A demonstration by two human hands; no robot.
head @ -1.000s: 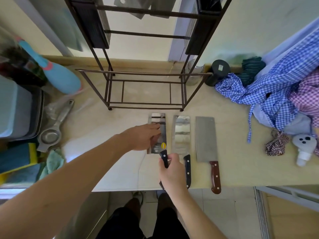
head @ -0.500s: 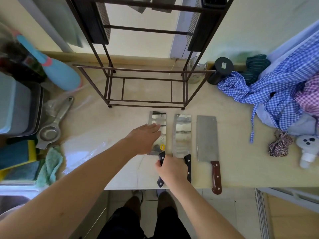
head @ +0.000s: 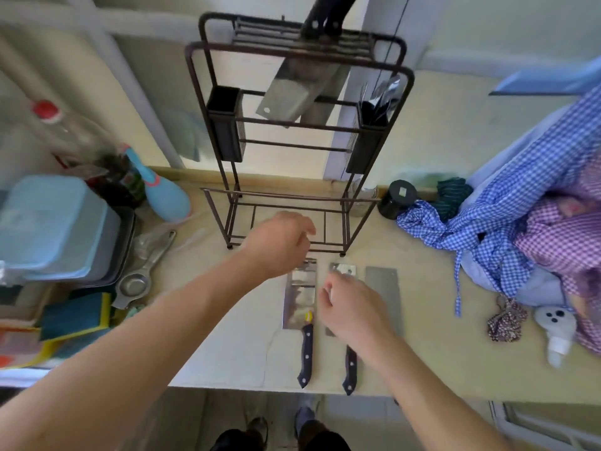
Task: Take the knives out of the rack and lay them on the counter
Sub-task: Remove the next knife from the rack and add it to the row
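Three cleavers lie side by side on the beige counter (head: 227, 336) in front of the dark metal rack (head: 292, 131). The left cleaver (head: 300, 301) has a dark handle with a yellow mark. The middle cleaver (head: 341, 270) is mostly covered by my right hand (head: 353, 307), which hovers above it with loose fingers and holds nothing. The right cleaver (head: 383, 294) shows only its grey blade. My left hand (head: 279, 242) is raised before the rack's base, empty, fingers curled. One more cleaver (head: 297, 89) hangs in the rack's top slots, its black handle sticking up.
Blue and purple checked cloths (head: 527, 216) are heaped at the right, beside a black jar (head: 398, 198) and a white spray head (head: 556, 327). At the left are a light blue bin (head: 55, 226), a metal strainer (head: 140, 278), sponges (head: 74, 314) and a blue bottle (head: 162, 193).
Both hands let go of the left cleaver, which now lies flat on the counter. The left hand rose toward the rack; the view tilted up, showing the rack's top.
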